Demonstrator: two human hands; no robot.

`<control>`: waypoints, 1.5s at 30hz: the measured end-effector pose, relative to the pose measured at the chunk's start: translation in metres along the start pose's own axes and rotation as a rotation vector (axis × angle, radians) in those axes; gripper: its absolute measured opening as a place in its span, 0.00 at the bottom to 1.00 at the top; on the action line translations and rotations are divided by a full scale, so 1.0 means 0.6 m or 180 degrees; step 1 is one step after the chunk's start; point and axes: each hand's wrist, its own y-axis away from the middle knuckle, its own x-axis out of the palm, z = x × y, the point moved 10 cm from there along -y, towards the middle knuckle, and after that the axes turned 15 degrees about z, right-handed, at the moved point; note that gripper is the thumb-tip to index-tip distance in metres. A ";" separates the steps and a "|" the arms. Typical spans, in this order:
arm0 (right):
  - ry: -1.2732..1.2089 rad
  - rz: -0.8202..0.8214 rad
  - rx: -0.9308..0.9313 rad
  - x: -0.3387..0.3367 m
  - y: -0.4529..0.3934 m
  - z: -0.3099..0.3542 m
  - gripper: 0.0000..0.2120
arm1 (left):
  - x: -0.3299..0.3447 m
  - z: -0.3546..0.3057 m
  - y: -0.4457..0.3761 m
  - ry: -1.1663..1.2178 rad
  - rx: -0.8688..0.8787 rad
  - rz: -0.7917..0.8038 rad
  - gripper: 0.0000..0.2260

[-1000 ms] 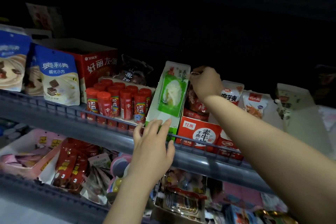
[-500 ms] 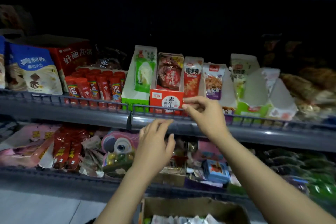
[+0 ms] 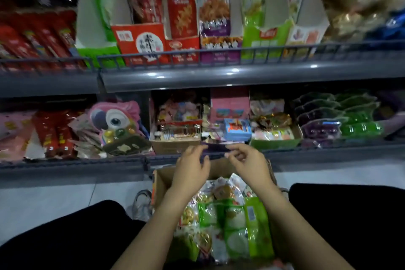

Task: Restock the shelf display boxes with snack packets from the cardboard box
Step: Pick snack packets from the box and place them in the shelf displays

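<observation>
Cardboard box [image 3: 158,184] half-hidden behind forearms; snack packets [image 3: 232,221] blurred.

Shop: stocked snack shelves [image 3: 230,72]

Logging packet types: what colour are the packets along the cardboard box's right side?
Bright green with white panels, clearest in the head view.
</observation>
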 end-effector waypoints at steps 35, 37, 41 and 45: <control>-0.0368 0.0501 0.2129 0.206 0.062 -0.448 0.29 | 0.409 0.254 -0.051 0.1895 -0.1819 0.1207 0.06; -0.0515 0.0486 0.2189 0.204 0.064 -0.446 0.31 | 0.387 0.245 -0.057 0.2014 -0.1827 0.1202 0.06; -0.1246 0.0483 0.2067 0.207 0.057 -0.421 0.32 | 0.324 0.226 -0.071 0.2240 -0.1643 0.1018 0.08; -0.1996 0.0335 0.1923 0.193 0.040 -0.371 0.29 | 0.264 0.216 -0.072 0.2495 -0.1454 0.0897 0.07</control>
